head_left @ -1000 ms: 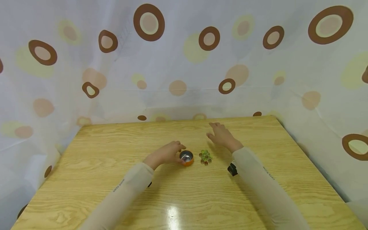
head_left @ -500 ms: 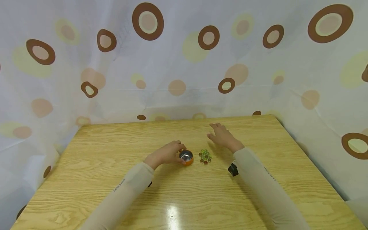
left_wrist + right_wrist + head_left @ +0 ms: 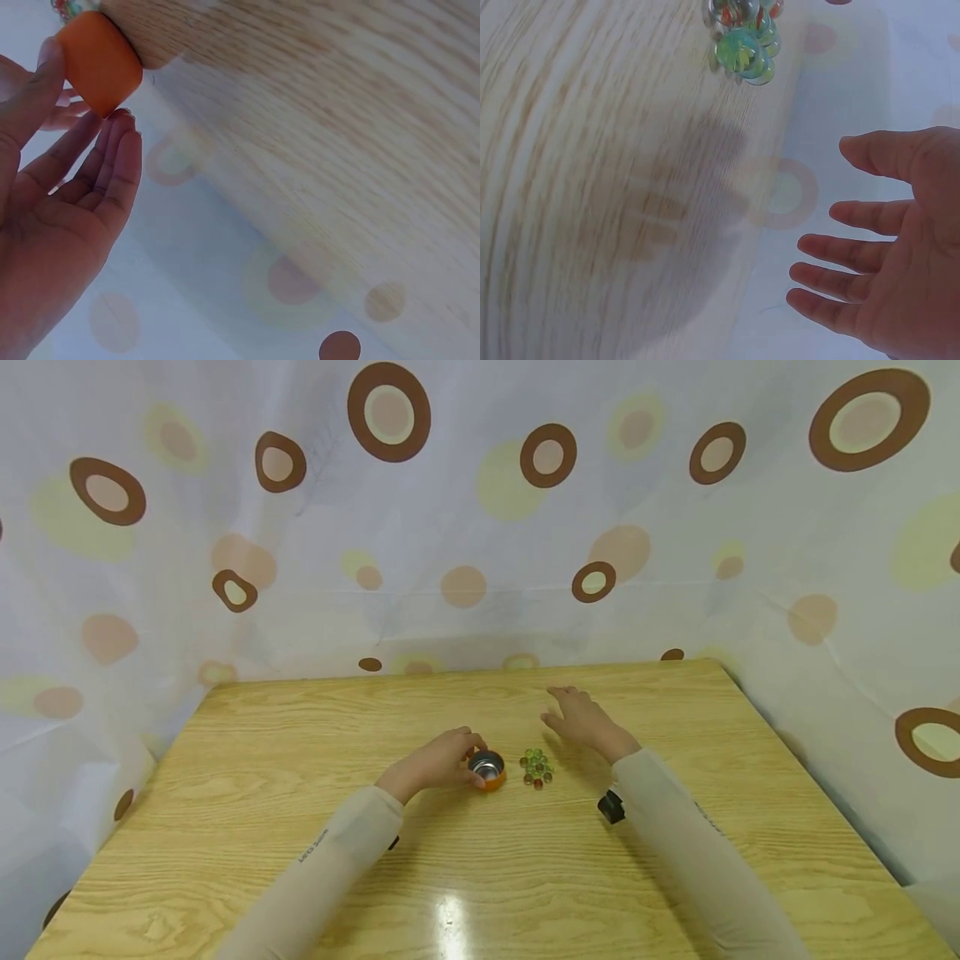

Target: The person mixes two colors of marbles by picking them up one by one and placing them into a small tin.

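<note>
A small round bowl (image 3: pixel 489 772), orange outside with a shiny metal inside, stands on the wooden table. My left hand (image 3: pixel 438 762) holds it from the left, the thumb at the near side and the index finger at the far rim. The left wrist view shows the bowl's orange wall (image 3: pixel 101 64) between that thumb and the fingertips. Just right of the bowl lies a cluster of glass marbles (image 3: pixel 536 767), some greenish and some reddish brown. Beyond them, to the right, my right hand (image 3: pixel 581 718) hovers above the table, fingers spread and holding nothing (image 3: pixel 900 247).
The pale wooden table (image 3: pixel 300 718) ends at a white curtain (image 3: pixel 465 535) patterned with brown, peach and yellow rings. The curtain also hangs along the left and right sides. A dark wrist device (image 3: pixel 611 807) shows under the right sleeve.
My left fingers have drawn in slightly against the bowl's far rim. The right hand has barely shifted, and the marbles lie as before.
</note>
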Tool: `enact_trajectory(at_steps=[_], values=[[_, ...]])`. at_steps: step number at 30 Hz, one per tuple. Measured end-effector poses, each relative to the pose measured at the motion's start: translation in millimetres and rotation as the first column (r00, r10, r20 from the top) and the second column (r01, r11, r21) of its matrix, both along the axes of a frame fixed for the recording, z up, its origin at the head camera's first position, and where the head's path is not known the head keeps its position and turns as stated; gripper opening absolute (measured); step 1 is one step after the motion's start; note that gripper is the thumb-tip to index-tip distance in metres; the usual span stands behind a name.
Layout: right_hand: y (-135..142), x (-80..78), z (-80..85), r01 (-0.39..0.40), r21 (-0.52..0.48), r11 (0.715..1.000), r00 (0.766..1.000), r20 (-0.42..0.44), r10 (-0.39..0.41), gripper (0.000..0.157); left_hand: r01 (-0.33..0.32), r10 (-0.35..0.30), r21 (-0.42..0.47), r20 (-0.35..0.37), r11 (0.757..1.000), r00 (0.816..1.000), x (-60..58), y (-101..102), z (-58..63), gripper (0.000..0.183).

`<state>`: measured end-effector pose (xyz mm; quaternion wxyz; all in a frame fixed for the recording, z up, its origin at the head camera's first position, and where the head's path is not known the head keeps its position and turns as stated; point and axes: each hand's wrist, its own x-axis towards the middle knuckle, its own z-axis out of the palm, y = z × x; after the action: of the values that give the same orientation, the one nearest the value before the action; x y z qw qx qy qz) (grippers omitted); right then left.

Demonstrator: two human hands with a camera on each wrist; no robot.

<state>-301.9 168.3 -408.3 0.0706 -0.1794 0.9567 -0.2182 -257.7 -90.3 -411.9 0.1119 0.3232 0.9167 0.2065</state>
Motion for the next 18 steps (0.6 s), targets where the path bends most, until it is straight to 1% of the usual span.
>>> enact_trajectory(at_steps=[6, 11, 18], values=[[0.8, 3.1, 2.6, -0.011, 0.034, 0.999, 1.000, 0.007, 0.011, 0.057, -0.006, 0.006, -0.012, -0.009, 1.000, 1.000, 0.9, -0.1, 0.4, 0.048], [2.6, 6.0, 3.9, -0.019, 0.032, 0.999, 1.000, 0.021, 0.018, 0.055, -0.032, 0.032, -0.006, 0.002, 0.999, 0.999, 1.1, 0.1, 0.1, 0.049], [6.4, 7.4, 0.6, -0.070, 0.015, 0.997, 0.997, 0.019, 0.070, 0.049, -0.053, 0.053, 0.004, 0.009, 0.999, 0.999, 0.7, 0.2, -1.1, 0.049]])
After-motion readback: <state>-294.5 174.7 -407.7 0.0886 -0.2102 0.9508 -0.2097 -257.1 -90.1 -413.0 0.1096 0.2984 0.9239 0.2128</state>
